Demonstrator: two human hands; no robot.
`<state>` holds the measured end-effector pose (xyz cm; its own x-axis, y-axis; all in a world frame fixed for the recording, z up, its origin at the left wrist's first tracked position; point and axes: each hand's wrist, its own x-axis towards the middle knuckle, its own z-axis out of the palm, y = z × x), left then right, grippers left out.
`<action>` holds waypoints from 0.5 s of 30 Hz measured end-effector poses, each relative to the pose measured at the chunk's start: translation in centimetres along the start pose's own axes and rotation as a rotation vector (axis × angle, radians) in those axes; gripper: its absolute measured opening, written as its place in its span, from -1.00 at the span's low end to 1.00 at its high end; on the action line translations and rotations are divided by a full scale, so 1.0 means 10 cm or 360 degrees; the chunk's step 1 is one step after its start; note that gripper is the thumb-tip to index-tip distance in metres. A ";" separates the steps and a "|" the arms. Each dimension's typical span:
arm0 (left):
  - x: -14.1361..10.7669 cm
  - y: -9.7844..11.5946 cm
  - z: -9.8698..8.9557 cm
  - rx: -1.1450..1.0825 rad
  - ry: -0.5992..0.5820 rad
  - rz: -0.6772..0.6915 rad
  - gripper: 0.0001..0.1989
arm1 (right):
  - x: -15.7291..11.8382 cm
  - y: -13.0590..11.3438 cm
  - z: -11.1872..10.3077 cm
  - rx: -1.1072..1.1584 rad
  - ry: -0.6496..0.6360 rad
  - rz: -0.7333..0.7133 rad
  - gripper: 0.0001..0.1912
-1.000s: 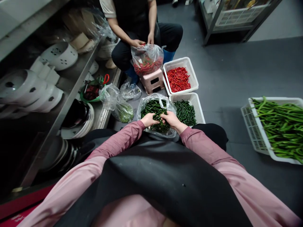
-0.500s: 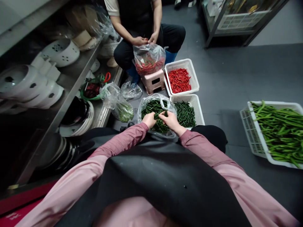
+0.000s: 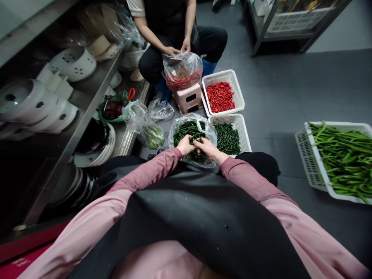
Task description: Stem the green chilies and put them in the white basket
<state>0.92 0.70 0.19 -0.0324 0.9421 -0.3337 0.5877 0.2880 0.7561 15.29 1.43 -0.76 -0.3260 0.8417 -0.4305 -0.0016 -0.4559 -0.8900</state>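
Over a clear plastic bag (image 3: 172,133) full of dark green chili peppers (image 3: 186,128), both hands meet with their fingertips close together. My left hand (image 3: 185,145) is closed around green chili peppers that poke up between thumb and fingers. My right hand (image 3: 208,148) pinches at the same peppers from the other side; its fingertips partly hide what they grip. Right of the bag stands a white basket (image 3: 245,133) holding more dark green chilies (image 3: 228,138). Behind it, another white basket (image 3: 240,91) contains red chilies (image 3: 220,97).
A co-worker (image 3: 171,23) sits opposite, hands over a bag of red chilies (image 3: 183,79) on a pink stool (image 3: 187,100). At left, a metal shelf (image 3: 87,112) carries white dishes (image 3: 72,64). A basket of long green peppers (image 3: 345,159) stands at right. Plastic bags (image 3: 145,126) lie near the shelf.
My hands have drawn slightly closer together, and the peppers between them now point upward more. The co-worker's hands have shifted a little, and the red chili between them no longer shows.
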 end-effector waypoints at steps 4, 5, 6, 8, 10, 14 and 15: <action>-0.09 0.14 0.07 -0.0477 -0.0307 -0.0055 -0.48 | -0.05 -0.02 0.11 0.0079 0.0127 -0.0081 -0.71; -0.11 0.17 0.04 -0.0679 -0.0449 -0.0076 -0.55 | -0.05 -0.04 0.11 0.0123 0.0101 -0.0079 -0.72; -0.13 0.19 0.01 -0.0878 -0.0593 -0.0105 -0.60 | -0.03 -0.06 0.09 0.0196 0.0075 -0.0058 -0.74; -0.17 0.21 -0.07 -0.1217 -0.0798 -0.0203 -0.63 | 0.01 -0.11 0.02 0.0411 0.0130 0.0039 -0.80; -0.18 0.20 -0.15 -0.1458 -0.0862 -0.0366 -0.65 | 0.05 -0.16 -0.04 0.0673 0.0230 0.0219 -0.83; -0.17 0.14 -0.20 -0.1650 -0.0869 -0.0518 -0.67 | 0.06 -0.21 -0.12 0.0929 0.0107 0.0524 -0.82; -0.16 0.13 -0.19 -0.1633 -0.0884 -0.0498 -0.65 | 0.05 -0.20 -0.11 0.0872 0.0031 0.0530 -0.83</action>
<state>0.18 -0.12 2.79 0.4413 0.6774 -0.5885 -0.3071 0.7302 0.6103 16.21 3.08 0.69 -0.3749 0.6321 -0.6782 -0.3878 -0.7714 -0.5046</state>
